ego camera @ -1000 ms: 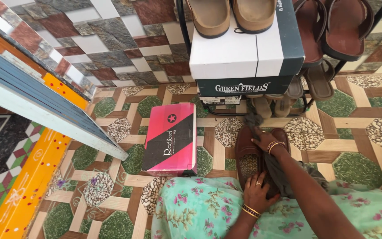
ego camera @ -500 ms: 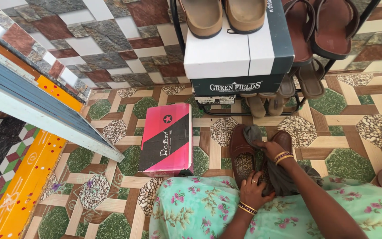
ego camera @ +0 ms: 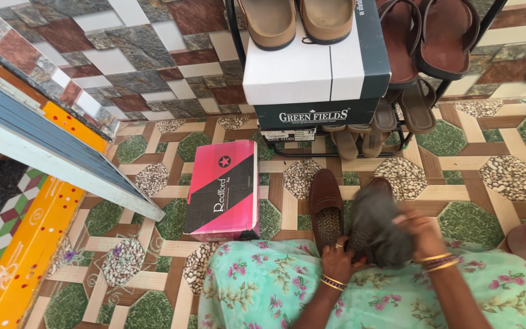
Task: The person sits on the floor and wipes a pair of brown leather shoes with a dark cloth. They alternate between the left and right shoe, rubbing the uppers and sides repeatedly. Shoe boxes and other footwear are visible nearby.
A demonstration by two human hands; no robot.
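Observation:
Two brown loafers lie side by side on the patterned floor in front of my lap. The left shoe (ego camera: pixel 326 208) is in full view. The right shoe (ego camera: pixel 382 185) is mostly hidden under a grey cloth (ego camera: pixel 377 226). My right hand (ego camera: pixel 420 232) is blurred and grips the cloth over that shoe's heel end. My left hand (ego camera: pixel 340 261) rests at the heels of the shoes, between them, fingers curled against the right shoe's back edge.
A pink and black shoebox (ego camera: pixel 223 190) lies to the left of the shoes. A black shoe rack (ego camera: pixel 360 143) at the wall holds sandals and a white and dark green box (ego camera: pixel 315 76). A blue door edge (ego camera: pixel 62 152) slants in at left.
My right hand has pulled the grey cloth back from the toe of the right shoe toward its heel. The left hand has stayed at the heels. The view has shifted slightly.

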